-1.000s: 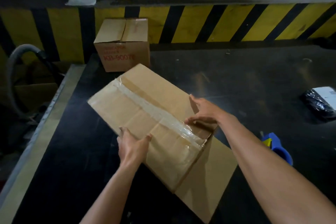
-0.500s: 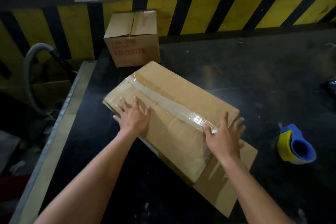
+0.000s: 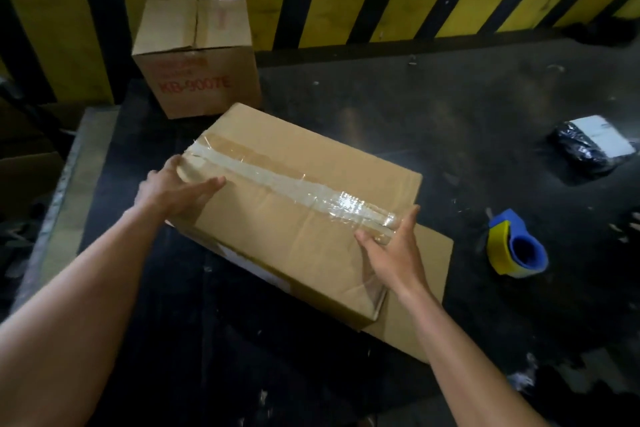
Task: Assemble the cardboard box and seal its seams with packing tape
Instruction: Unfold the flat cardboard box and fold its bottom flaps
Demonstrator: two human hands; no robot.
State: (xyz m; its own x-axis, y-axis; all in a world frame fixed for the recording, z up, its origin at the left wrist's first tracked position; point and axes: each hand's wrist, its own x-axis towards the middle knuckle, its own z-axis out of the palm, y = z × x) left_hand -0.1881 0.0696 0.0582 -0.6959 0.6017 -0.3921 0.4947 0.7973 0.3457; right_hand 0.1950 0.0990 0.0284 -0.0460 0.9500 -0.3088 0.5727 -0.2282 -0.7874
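A brown cardboard box (image 3: 298, 180) lies on the black table, turned at an angle. A strip of clear packing tape (image 3: 294, 185) runs along its centre seam from the far left end to the near right end. My left hand (image 3: 173, 189) rests on the box's left end, fingers laid flat beside the tape. My right hand (image 3: 391, 250) presses on the right end, fingers spread over the tape where it wraps the edge. A loose flap (image 3: 426, 284) sticks out flat under the right end. The blue and yellow tape dispenser (image 3: 516, 248) lies on the table to the right, apart from both hands.
A second, smaller cardboard box (image 3: 197, 55) with red print stands at the back left against the yellow-and-black striped wall (image 3: 398, 0). A black plastic parcel with a white label (image 3: 592, 147) lies at the right. The table's metal edge (image 3: 59, 194) runs along the left.
My left hand slid from the middle of the near side out to the box's left end. My right hand stayed at the taped right end. The camera moved closer over the box.
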